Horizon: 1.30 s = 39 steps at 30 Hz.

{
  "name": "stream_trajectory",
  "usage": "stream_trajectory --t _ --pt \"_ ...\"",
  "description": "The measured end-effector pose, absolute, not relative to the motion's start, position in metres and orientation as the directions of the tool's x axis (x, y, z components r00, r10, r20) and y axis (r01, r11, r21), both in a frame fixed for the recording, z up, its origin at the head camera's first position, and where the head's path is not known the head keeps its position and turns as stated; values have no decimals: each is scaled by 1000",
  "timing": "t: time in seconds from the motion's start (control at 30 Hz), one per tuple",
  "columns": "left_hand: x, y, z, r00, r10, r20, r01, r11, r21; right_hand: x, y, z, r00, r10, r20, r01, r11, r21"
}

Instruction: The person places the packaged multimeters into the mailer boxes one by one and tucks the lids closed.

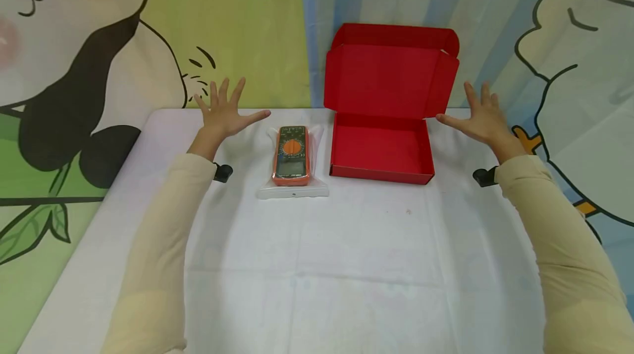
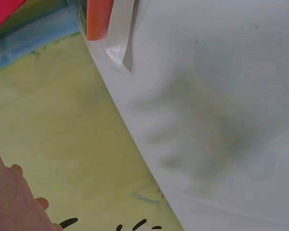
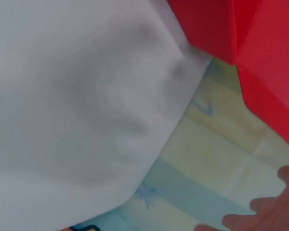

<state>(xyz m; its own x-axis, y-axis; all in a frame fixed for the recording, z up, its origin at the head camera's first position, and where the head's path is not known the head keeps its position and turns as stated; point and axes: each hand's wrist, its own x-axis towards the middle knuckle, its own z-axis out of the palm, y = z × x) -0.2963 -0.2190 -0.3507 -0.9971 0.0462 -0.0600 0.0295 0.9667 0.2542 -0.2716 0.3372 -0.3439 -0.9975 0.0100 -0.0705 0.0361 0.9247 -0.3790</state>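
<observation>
An orange and dark multimeter [image 1: 292, 157] lies face up in a clear zip bag [image 1: 293, 192] on the table. To its right stands a red cardboard box [image 1: 381, 145], its lid raised at the back and its inside showing. My left hand [image 1: 223, 114] hovers with fingers spread, left of the multimeter and apart from it. With fingers likewise spread, my right hand [image 1: 482, 117] is held beside the box's right side and holds nothing. In the left wrist view the bagged multimeter's orange edge [image 2: 98, 19] shows at the top. Part of the box [image 3: 207, 29] appears in the right wrist view.
A white cloth covers the table [image 1: 317, 266]. Behind its far edge hangs a curtain [image 1: 228, 29] printed with cartoon animals. Dark straps with small cameras [image 1: 224, 173] sit at both wrists.
</observation>
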Motion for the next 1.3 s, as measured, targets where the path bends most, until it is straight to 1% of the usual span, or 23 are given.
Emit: stream_trajectory --t 0.1,0.2,0.4,0.6,0.83,0.97,1.13,1.3 --pt "-295 -218 -354 -998 44 -55 28 963 267 -271 334 -348 -995 19 -93 60 887 -458" --pt "-294 -218 -357 -998 40 -56 23 960 279 -270 334 -350 -993 11 -114 67 861 -504" --pt "-292 -219 -364 -998 31 -52 13 949 315 -269 333 -349 -992 -21 -126 49 851 -523" --pt "-290 -218 -371 -998 31 -55 9 931 364 -268 328 -347 -978 -92 -189 28 836 -548" --pt "-289 -216 -380 -997 51 -55 26 925 378 -265 321 -354 -974 -91 -210 40 835 -548" --pt "-287 -214 -382 -998 47 -34 30 920 390 -263 320 -358 -972 -109 -211 21 845 -535" --pt "-282 -206 -378 -1000 24 -10 17 898 439 -256 319 -363 -965 -127 -229 34 805 -592" --pt "-278 -196 -379 -1000 -8 15 -1 893 450 -252 317 -372 -968 -144 -207 24 766 -643"
